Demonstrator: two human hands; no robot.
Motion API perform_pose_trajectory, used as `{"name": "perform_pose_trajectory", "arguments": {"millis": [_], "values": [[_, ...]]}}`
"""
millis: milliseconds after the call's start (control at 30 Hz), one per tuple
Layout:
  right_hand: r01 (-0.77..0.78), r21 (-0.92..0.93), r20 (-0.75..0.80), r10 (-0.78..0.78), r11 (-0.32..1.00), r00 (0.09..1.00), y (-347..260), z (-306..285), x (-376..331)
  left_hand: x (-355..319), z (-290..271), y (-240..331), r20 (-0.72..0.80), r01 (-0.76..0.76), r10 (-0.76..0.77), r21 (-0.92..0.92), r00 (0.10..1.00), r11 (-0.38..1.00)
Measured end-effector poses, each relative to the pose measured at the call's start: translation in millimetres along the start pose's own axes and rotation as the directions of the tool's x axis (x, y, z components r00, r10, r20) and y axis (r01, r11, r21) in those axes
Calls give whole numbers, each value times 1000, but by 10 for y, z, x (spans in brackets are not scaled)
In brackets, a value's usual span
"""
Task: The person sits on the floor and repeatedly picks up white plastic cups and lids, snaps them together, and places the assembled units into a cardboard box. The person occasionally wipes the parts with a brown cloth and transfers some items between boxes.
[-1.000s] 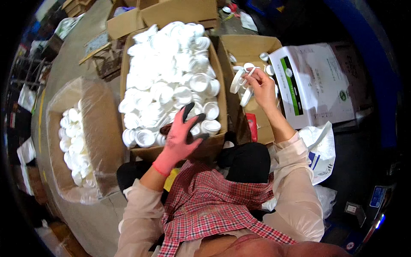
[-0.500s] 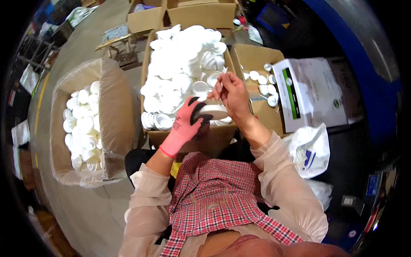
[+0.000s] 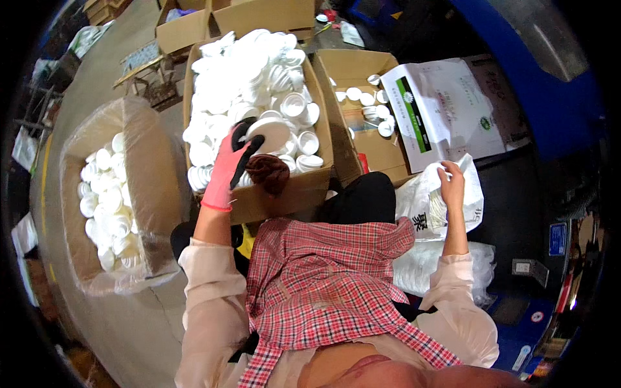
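My left hand, in a pink glove with black fingers, holds a round white plastic lid over the heaped box. Beneath the lid hangs a bunched brown cloth at the box's near edge. Many similar white lids fill the large cardboard box in front of me. My bare right hand is at the mouth of a white woven bag, its fingers curled near the rim; whatever they grip is hidden. Thin white strips show inside that bag.
To the left stands a plastic-lined carton partly filled with white lids. Another open carton at the right holds several scattered lids. Clear plastic lies below the woven bag. Further cartons and a low stool stand farther off.
My right hand has left the lid area, where it pinched something small and white, and moved right to the woven bag. The left hand still holds the lid. The whole view has shifted.
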State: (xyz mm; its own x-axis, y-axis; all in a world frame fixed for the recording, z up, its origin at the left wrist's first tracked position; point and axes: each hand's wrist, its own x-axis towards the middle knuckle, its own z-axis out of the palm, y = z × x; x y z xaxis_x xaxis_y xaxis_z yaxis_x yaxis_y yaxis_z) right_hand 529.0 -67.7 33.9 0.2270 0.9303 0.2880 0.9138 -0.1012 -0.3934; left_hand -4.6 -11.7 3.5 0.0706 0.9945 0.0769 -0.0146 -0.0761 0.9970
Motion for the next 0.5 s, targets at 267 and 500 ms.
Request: {"name": "perform_pose_trajectory", "arguments": {"millis": [267,500], "values": [[250,773,182,-581,583,793,-3050,1174,-84,-109,338,135,-44,84,-150,-658,988,748],[548,717,73,-828,432,557,-3530,1727,38,-117,-246,-139,-333,-204,-56,-693,941,691]]}}
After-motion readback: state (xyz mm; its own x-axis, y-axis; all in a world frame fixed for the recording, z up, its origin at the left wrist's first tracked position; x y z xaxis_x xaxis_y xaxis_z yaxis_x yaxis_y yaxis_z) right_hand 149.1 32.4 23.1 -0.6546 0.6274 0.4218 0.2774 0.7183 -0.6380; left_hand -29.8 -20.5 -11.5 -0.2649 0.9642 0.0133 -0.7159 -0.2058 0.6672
